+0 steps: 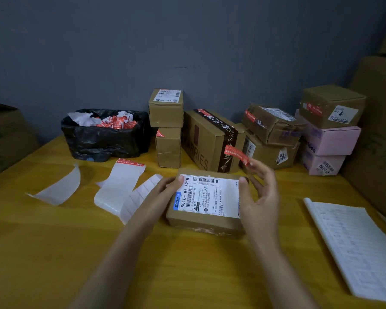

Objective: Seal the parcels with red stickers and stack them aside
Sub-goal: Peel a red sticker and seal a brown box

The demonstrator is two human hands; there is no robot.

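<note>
A small brown parcel (204,221) with a white shipping label lies on the yellow table in front of me. My left hand (165,192) grips its left end, thumb on the label's edge. My right hand (262,192) is at the parcel's right end, thumb on the label's corner, and its fingertips pinch a red sticker (235,153) that sticks up and to the left above the parcel. A curled sticker backing strip (123,186) with one red sticker at its top lies left of the parcel.
Stacked parcels (212,139) line the wall: brown ones in the middle, pink ones (328,141) at the right. A black-lined bin (105,134) of sticker waste stands at the left. Another backing strip (58,188) lies far left, a printed list (357,246) at the right. Large cartons flank both sides.
</note>
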